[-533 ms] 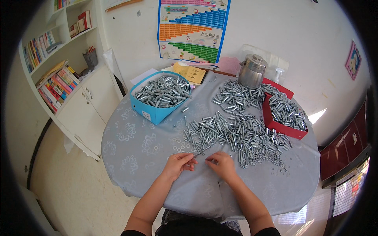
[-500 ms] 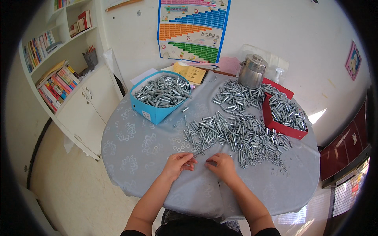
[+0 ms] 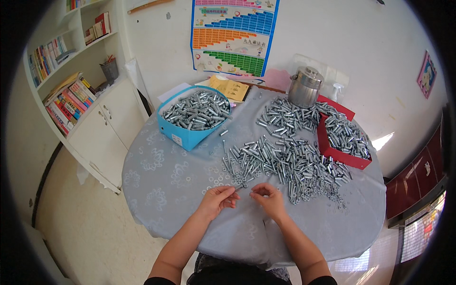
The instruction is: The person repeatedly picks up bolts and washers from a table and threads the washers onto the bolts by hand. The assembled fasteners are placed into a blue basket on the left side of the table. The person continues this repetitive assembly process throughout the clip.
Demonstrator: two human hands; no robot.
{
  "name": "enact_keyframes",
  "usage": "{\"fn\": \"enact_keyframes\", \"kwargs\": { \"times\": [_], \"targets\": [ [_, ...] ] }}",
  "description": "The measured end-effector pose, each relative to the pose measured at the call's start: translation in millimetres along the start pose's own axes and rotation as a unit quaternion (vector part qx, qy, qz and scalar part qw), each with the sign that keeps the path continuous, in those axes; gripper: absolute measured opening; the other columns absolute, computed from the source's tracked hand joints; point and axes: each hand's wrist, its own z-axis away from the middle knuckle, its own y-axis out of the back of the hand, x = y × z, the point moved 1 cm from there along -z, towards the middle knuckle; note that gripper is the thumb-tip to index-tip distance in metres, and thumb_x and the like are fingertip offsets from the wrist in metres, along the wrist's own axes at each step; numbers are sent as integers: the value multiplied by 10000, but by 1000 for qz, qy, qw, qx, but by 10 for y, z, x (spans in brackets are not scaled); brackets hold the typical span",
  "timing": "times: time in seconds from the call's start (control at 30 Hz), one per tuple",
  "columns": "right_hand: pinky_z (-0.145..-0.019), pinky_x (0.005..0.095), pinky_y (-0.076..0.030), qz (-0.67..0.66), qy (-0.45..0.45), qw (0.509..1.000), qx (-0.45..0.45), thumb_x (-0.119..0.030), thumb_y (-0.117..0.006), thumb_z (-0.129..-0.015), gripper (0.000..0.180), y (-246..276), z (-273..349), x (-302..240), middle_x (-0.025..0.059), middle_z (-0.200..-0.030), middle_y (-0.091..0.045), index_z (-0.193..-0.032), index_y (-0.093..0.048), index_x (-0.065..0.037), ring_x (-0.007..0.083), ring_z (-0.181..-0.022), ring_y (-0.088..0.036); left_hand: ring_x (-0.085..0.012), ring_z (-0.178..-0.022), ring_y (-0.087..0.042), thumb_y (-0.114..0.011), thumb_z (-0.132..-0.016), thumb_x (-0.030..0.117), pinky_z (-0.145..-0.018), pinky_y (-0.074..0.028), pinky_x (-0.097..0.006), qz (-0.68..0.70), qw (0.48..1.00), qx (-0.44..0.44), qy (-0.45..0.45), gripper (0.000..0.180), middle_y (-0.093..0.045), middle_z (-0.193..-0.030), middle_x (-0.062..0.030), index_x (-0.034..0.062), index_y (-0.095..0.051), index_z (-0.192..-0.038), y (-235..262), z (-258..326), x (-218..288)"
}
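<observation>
1. Pinching a slim metal bolt [image 3: 239, 188] between thumb and forefinger, the left hand [image 3: 216, 201] rests just short of the bolt pile [image 3: 270, 159]; a loosened pinch could drop the piece among its lookalikes
2. The right hand [image 3: 270, 199] is just beside it, fingers curled and tips close together; whether they grip anything I cannot tell, and a tiny part there could slip away unnoticed
3. Loose washers [image 3: 219, 180] lie on the grey tablecloth [image 3: 232, 232] just beyond the left knuckles; a forward brush could scatter them
4. The blue box [image 3: 187, 139] is heaped near its rim; a knock from a reaching arm could spill its contents
</observation>
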Motion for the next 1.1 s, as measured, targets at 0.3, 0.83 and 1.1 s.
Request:
{"fn": "enact_keyframes", "kwargs": {
  "times": [0.3, 0.83, 1.1],
  "targets": [
    [-677, 215, -437, -265, -38, 961, -61, -58, -651, -773, 132, 30, -100, -179, 35, -816, -610, -889, -595, -33, 101, -756, -565, -152, -611, -597, -591, -836, 146, -550, -525, -282, -50, 999, -14, 18, 168, -636, -798, -127, 1, -603, -920, 15, -13, -13],
    [-649, 275, -425, 172, 35, 984, 25, -245, -650, -757, 204, -40, -189, -90, 62, -763, -619, -823, -655, -52, 178, -707, -569, -146, -577, -600, -586, -840, 151, -538, -527, -272, 8, 1000, -12, 4, 174, -635, -774, -117, 2, -601, -928, 57, -12, 23],
    [-620, 352, -445, 350, 176, 918, 69, -249, -693, -692, 205, -171, -243, 49, 87, -763, -606, -766, -643, -65, 237, -718, -575, -145, -563, -604, -583, -843, 150, -534, -533, -269, 22, 1000, -9, -5, 188, -636, -766, -111, -13, -594, -936, 45, -5, 41]
  ]
}}
